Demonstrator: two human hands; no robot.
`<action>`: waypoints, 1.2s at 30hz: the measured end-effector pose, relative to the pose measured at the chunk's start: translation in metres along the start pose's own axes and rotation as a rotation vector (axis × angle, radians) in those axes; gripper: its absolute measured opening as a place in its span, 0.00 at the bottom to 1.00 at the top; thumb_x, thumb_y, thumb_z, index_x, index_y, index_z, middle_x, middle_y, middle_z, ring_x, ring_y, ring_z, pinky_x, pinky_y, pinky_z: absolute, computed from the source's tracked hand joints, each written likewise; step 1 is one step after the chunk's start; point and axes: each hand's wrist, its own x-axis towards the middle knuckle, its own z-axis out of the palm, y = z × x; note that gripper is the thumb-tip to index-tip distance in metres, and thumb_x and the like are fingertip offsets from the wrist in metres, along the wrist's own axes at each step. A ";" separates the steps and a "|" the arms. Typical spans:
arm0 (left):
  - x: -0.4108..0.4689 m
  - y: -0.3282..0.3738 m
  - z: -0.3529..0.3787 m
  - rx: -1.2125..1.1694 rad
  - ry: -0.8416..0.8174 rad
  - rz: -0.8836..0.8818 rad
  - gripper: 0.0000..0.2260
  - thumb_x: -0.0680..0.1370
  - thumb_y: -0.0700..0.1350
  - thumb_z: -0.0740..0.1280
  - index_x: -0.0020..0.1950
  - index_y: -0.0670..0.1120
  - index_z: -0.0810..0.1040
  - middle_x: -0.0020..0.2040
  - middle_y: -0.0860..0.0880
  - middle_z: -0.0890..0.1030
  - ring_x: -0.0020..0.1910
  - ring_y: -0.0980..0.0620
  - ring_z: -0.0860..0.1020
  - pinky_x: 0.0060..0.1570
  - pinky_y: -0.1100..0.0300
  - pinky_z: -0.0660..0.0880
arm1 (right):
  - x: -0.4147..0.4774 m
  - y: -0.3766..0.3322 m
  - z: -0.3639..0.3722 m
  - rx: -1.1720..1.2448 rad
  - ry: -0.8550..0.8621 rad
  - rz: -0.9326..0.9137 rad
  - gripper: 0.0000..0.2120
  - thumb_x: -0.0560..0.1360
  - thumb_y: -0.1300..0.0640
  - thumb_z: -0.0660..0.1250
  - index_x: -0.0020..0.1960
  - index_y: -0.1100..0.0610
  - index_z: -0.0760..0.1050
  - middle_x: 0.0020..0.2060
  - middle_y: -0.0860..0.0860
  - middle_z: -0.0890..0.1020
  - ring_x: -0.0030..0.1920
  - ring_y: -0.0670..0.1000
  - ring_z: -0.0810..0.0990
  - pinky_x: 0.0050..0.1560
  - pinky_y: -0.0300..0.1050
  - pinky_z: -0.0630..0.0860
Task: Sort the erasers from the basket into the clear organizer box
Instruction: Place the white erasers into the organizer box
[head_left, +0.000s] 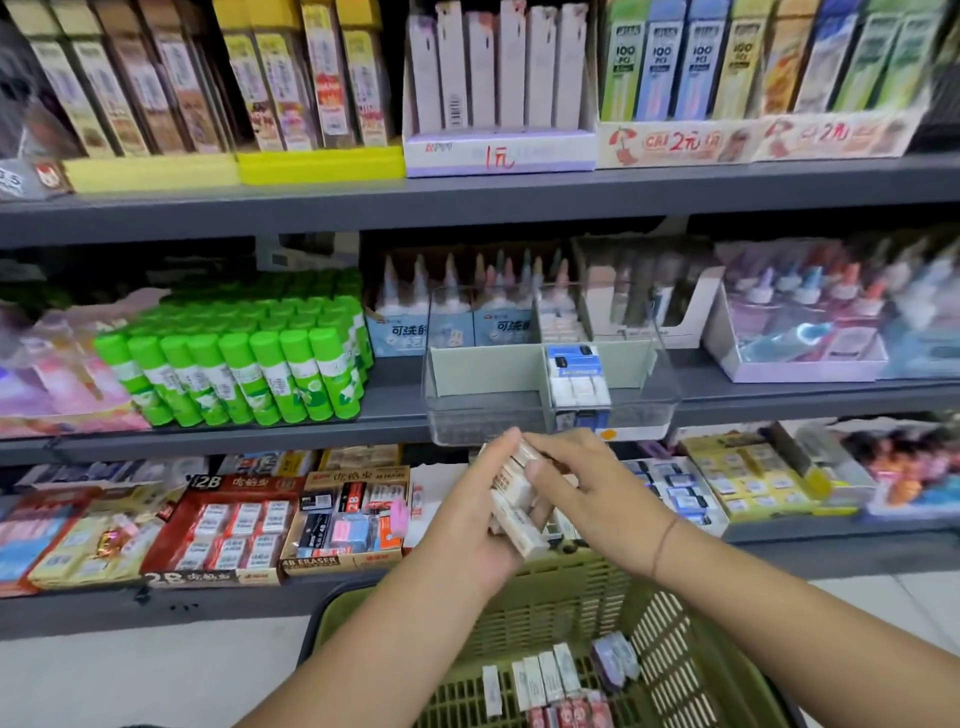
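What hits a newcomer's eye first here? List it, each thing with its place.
Dead centre, the left hand grips a stack of cream erasers while the right hand pinches its top, above the green basket. Just behind them on the middle shelf sits the clear organizer box, one compartment holding blue-and-white erasers. The block of bright green glue sticks stands to its left.

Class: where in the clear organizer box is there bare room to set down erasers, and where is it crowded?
In the clear organizer box, the left compartment, between its left wall and the divider, is bare; so is the narrow bay right of the blue-and-white erasers. Their own column is packed full.
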 end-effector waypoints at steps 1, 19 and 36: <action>0.000 -0.001 0.000 -0.002 -0.001 -0.013 0.07 0.74 0.44 0.71 0.44 0.40 0.80 0.38 0.41 0.84 0.32 0.47 0.83 0.28 0.60 0.80 | 0.001 0.000 -0.001 0.028 0.047 0.028 0.13 0.78 0.55 0.63 0.61 0.46 0.74 0.49 0.48 0.73 0.56 0.44 0.71 0.63 0.38 0.66; -0.003 -0.003 0.004 0.071 0.107 -0.238 0.21 0.61 0.46 0.79 0.49 0.39 0.81 0.44 0.32 0.82 0.33 0.41 0.82 0.24 0.61 0.77 | 0.035 0.023 -0.082 0.695 0.073 0.212 0.07 0.72 0.60 0.70 0.48 0.61 0.77 0.30 0.52 0.81 0.27 0.45 0.76 0.29 0.35 0.75; 0.006 0.011 0.001 0.054 0.087 -0.225 0.25 0.55 0.45 0.80 0.49 0.40 0.82 0.45 0.32 0.82 0.35 0.40 0.82 0.18 0.60 0.75 | 0.116 0.081 -0.100 -0.779 0.258 -0.059 0.08 0.75 0.49 0.68 0.48 0.53 0.79 0.44 0.50 0.83 0.45 0.52 0.80 0.46 0.46 0.78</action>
